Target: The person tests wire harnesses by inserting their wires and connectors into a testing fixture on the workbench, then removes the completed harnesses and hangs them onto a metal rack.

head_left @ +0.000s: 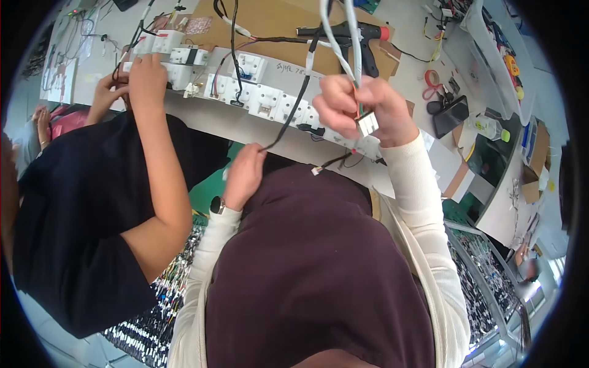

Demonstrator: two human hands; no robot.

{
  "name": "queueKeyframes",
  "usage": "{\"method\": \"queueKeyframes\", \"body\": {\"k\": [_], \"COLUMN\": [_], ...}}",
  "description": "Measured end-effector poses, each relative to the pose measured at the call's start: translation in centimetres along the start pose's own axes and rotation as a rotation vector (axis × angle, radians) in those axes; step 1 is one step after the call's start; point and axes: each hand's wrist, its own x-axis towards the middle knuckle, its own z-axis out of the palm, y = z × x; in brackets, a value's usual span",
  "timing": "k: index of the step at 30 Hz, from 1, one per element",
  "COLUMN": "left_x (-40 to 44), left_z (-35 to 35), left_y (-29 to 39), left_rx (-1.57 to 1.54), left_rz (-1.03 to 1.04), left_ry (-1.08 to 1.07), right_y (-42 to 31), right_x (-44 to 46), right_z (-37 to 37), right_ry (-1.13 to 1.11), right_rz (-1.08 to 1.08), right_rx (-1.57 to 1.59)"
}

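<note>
My right hand (pixel 392 110) is raised over the bench edge, its fingers pinched on thin coloured wires just behind a white connector (pixel 368 124). Grey cables (pixel 337 46) run up from that hand out of the top of the view. Lower down, my left hand (pixel 244 175) is closed around a black cable (pixel 288 118), which rises past a row of white socket blocks (pixel 265 101). A short black lead with a small white plug (pixel 316 171) hangs over my lap between the two hands.
A co-worker's hands (pixel 147 83) handle parts at the left end of the row. A black tool with a red end (pixel 365 43) lies on cardboard (pixel 276 18). To the right are red-handled scissors (pixel 432 83), a black case (pixel 451 115), a bottle (pixel 489 127) and a clear bin (pixel 491 55).
</note>
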Motion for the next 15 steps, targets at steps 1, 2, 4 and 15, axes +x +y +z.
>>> {"method": "queueKeyframes", "body": {"k": [1, 2, 4, 15], "left_x": [-0.1, -0.3, -1.1, -6.5], "left_z": [-0.4, -0.8, -1.3, 1.6], "left_y": [-0.2, -0.3, -0.3, -6.6], "left_rx": [-0.004, -0.008, -0.062, -0.181], "left_rz": [-0.067, -0.137, -0.199, -0.274], "left_ry": [0.018, 0.039, 0.152, 0.306], "right_y": [-0.2, -0.5, -1.0, 1.1], "right_x": [-0.4, -0.6, -0.9, -1.3], "right_z": [-1.0, -1.3, -1.6, -0.2], "right_ry": [-0.085, -0.081, -0.269, -0.223], "right_rz": [0.125, 0.143, 0.301, 0.13], "right_rx": [0.015, 0.008, 0.18, -0.18]}}
